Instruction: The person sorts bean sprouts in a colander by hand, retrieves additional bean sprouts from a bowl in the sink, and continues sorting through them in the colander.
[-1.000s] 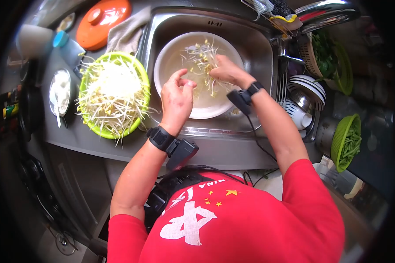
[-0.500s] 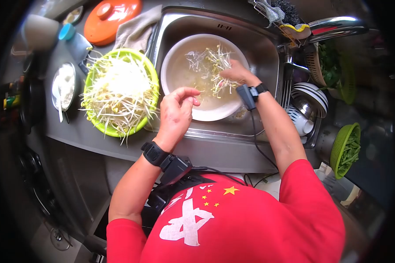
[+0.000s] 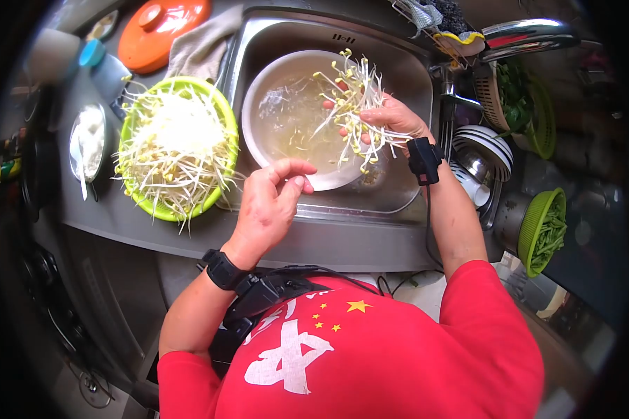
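Note:
My right hand holds a loose bunch of bean sprouts over the right side of a white basin. The basin stands in the steel sink and has cloudy water with a few sprouts in it. My left hand is at the basin's near left edge, its fingers curled with thumb and forefinger apart and nothing between them. Left of the sink, a green basket is heaped with more bean sprouts.
An orange lid and a grey cloth lie at the back left, near a bowl of white stuff. To the right are the faucet, stacked bowls and a green basket of beans.
My right hand has lifted the sprouts up and to the right, out of the water, and turned so more fingers show. My left hand has moved down and left.

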Action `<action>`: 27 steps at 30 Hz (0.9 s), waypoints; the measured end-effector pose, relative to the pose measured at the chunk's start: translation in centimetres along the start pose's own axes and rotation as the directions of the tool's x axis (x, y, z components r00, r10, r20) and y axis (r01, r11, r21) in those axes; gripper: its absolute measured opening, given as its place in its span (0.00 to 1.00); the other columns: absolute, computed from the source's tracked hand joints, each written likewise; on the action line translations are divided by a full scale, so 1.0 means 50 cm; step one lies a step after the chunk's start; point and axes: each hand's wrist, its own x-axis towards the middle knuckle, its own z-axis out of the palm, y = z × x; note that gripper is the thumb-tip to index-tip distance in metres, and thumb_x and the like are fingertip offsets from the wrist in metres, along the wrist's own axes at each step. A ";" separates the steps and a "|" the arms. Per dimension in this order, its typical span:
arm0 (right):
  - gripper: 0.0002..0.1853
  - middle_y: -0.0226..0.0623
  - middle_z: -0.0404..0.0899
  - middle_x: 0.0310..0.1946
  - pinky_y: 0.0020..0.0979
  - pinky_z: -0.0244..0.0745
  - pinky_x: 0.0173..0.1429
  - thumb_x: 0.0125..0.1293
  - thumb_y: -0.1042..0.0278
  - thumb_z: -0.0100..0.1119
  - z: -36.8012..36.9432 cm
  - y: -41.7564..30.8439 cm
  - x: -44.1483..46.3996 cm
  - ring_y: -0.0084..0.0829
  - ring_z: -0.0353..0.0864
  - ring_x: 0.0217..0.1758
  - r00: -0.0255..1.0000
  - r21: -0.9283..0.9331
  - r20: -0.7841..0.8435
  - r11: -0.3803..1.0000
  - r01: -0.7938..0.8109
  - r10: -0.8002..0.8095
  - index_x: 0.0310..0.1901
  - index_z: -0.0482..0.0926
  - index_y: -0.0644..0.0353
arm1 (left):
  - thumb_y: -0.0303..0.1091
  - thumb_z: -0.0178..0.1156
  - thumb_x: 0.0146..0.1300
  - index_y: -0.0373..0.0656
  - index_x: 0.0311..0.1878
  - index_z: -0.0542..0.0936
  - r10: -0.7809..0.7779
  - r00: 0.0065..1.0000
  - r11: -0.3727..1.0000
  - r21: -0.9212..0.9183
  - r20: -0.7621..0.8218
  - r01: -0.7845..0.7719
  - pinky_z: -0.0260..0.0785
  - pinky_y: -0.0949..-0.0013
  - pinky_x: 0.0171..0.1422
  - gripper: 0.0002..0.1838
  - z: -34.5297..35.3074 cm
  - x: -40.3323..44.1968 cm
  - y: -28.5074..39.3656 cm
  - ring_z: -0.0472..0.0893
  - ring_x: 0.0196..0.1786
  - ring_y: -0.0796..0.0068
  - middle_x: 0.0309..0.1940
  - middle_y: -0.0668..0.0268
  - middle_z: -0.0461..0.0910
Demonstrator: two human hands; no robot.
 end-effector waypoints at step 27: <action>0.17 0.39 0.84 0.40 0.28 0.84 0.34 0.66 0.78 0.63 -0.038 0.017 0.024 0.29 0.86 0.36 0.962 -0.166 -0.272 0.985 -0.052 0.005 0.56 0.76 0.67 | 0.26 0.53 0.73 0.36 0.52 0.82 0.025 0.999 1.000 -0.015 -0.034 -0.025 0.64 0.83 0.33 0.11 -0.067 -0.068 0.011 0.70 0.28 0.90 0.34 0.70 0.82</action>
